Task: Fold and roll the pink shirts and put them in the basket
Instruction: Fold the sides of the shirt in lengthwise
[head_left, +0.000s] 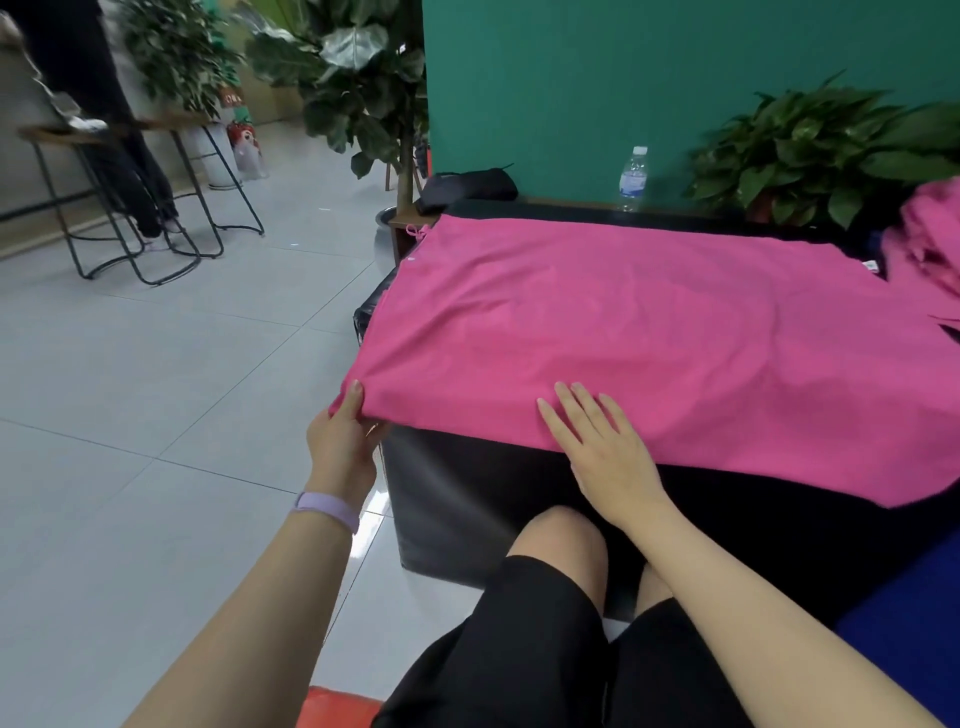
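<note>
A black bench (467, 499) bears a spread pink shirt (649, 332).

Shirt (649, 332) on bench (467, 499)

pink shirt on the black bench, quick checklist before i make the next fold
1. Pink shirt spread flat on the black bench: ok, only light wrinkles.
2. Left hand grips the near left corner: ok.
3. Right hand rests flat on the near edge, holding it down: ok.
4. Pile of pink shirts clear of the fold area: not ok, it touches the right end.
5. Basket within reach: cannot tell, none in view.
</note>
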